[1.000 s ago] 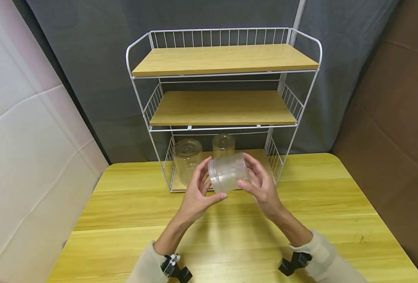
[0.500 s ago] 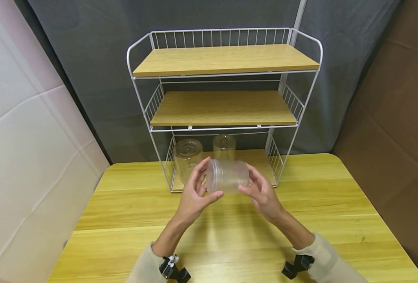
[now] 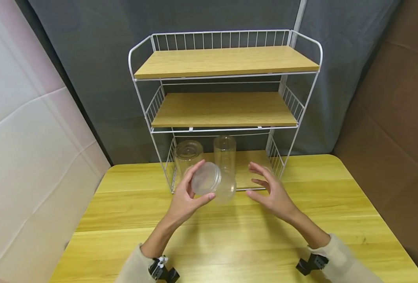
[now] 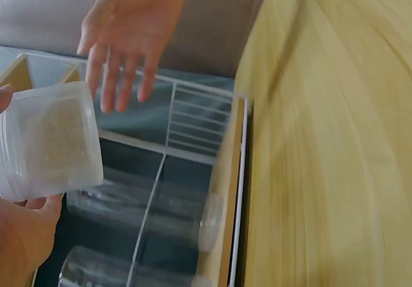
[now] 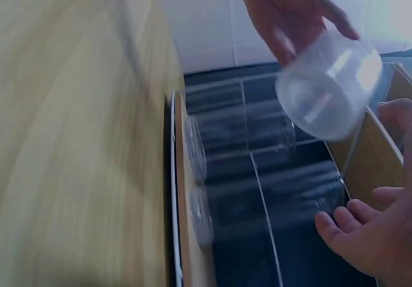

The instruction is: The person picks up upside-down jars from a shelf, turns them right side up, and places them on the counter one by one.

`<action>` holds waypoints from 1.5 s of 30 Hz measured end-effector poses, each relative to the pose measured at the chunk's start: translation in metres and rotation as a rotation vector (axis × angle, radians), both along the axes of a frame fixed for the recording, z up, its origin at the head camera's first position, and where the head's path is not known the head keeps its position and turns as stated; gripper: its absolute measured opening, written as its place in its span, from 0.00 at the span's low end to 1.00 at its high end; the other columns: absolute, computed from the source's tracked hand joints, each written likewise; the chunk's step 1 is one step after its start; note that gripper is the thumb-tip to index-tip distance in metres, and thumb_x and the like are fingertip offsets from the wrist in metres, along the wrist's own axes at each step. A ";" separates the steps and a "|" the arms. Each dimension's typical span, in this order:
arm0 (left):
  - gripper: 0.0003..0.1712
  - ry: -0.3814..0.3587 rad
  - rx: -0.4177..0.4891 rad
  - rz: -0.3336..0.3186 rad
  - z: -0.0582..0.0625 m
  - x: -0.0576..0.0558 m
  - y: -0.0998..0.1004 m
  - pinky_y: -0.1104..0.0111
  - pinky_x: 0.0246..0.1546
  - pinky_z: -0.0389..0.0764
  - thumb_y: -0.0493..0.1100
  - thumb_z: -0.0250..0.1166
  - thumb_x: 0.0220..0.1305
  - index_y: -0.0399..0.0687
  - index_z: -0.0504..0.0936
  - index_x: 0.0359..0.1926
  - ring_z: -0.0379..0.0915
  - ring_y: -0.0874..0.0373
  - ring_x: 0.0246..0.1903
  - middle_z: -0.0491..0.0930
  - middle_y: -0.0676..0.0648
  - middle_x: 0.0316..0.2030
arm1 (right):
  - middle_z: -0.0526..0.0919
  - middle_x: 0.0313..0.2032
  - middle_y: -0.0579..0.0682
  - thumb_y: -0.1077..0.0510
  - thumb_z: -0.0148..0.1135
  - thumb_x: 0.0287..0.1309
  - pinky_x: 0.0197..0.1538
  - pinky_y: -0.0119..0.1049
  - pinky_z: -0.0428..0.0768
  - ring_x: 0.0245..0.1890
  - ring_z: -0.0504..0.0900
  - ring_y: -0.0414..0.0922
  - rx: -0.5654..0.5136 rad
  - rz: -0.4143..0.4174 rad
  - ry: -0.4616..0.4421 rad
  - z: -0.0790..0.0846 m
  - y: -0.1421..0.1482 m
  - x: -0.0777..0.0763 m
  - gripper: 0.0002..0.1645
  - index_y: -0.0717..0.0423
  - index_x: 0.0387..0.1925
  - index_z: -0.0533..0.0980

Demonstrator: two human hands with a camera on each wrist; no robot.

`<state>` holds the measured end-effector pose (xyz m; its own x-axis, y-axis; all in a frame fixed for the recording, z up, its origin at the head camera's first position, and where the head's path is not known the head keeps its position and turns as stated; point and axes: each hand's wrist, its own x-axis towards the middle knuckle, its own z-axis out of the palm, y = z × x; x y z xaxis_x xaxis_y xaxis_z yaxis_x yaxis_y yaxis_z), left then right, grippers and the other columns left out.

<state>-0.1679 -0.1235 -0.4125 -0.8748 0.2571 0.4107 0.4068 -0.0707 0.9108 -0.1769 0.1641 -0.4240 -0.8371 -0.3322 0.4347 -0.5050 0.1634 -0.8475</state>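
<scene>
My left hand (image 3: pixel 186 196) grips a clear plastic jar (image 3: pixel 224 186) by its lidded end, thumb on the near side and fingers on the far side. The jar lies tilted in the air, its frosted lid (image 3: pixel 204 179) turned toward me and to the left. My right hand (image 3: pixel 274 192) is apart from the jar, to its right, fingers spread and holding nothing; the left wrist view also shows this right hand (image 4: pixel 138 39) with straight fingers. Behind the held jar, a wide clear jar (image 3: pixel 187 153) and a narrower clear jar (image 3: pixel 224 151) stand on the bottom shelf.
A white wire rack (image 3: pixel 149 125) with three wooden shelves stands at the back of the wooden table (image 3: pixel 230 243). Its middle shelf (image 3: pixel 223 109) overhangs the jars at the bottom. A white panel (image 3: pixel 35 157) and a brown panel (image 3: pixel 389 118) flank the table.
My right hand has let go of the jar and moved right. The left hand keeps its grip, has shifted slightly left and down, and has turned the jar's lid toward me.
</scene>
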 end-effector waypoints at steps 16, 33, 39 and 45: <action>0.54 0.116 -0.444 0.213 -0.014 -0.001 -0.051 0.48 0.59 0.81 0.41 0.83 0.54 0.54 0.67 0.79 0.73 0.45 0.64 0.70 0.44 0.71 | 0.73 0.69 0.67 0.66 0.80 0.44 0.70 0.20 0.67 0.62 0.76 0.61 0.247 -0.325 0.492 0.029 0.073 -0.020 0.56 0.65 0.76 0.66; 0.54 0.150 -0.639 0.314 -0.035 0.006 -0.117 0.41 0.56 0.80 0.40 0.84 0.53 0.39 0.66 0.77 0.72 0.38 0.64 0.71 0.37 0.69 | 0.70 0.74 0.61 0.74 0.80 0.42 0.72 0.27 0.71 0.73 0.69 0.58 0.153 -0.431 0.428 0.063 0.104 -0.045 0.61 0.64 0.79 0.62; 0.54 0.152 -0.688 0.362 -0.039 0.014 -0.139 0.59 0.57 0.80 0.41 0.84 0.53 0.39 0.67 0.77 0.74 0.40 0.61 0.74 0.38 0.66 | 0.67 0.77 0.58 0.75 0.80 0.42 0.72 0.26 0.71 0.75 0.67 0.58 0.143 -0.403 0.382 0.071 0.106 -0.054 0.66 0.58 0.82 0.58; 0.54 0.159 -0.695 0.376 -0.039 0.017 -0.156 0.82 0.54 0.68 0.41 0.85 0.52 0.41 0.67 0.78 0.74 0.41 0.61 0.74 0.38 0.66 | 0.63 0.79 0.59 0.76 0.80 0.43 0.73 0.28 0.70 0.77 0.64 0.59 0.129 -0.384 0.325 0.080 0.107 -0.067 0.69 0.56 0.84 0.54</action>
